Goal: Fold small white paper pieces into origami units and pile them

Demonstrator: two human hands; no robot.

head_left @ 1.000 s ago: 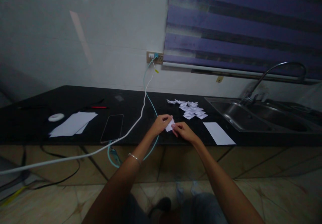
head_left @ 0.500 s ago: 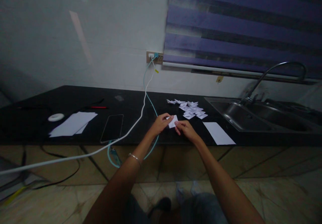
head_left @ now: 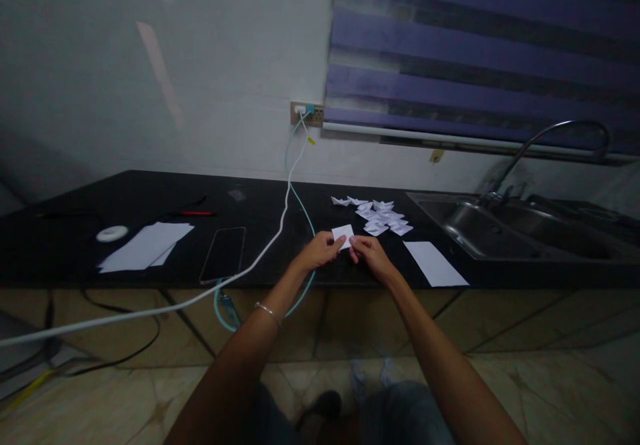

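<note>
A small folded white paper [head_left: 343, 235] is held between my two hands above the dark countertop. My left hand [head_left: 320, 249] pinches its left side, thumb on the near face. On the right edge, the thumb and fingers of my right hand [head_left: 369, 254] grip it. Just beyond my hands lies a cluster of several folded paper boats [head_left: 381, 217]. A flat white paper sheet [head_left: 435, 264] rests to the right of my right hand, by the counter's front edge.
A stack of white paper [head_left: 145, 246], a round white object [head_left: 112, 233] and a phone [head_left: 223, 254] lie to the left. A white cable [head_left: 265, 250] runs from the wall outlet [head_left: 307, 114] across the counter. The steel sink [head_left: 465, 225] and tap are at right.
The folded paper has turned from a diamond-like tilt to a more upright square. My left fingers have shifted from over its top to its lower left side.
</note>
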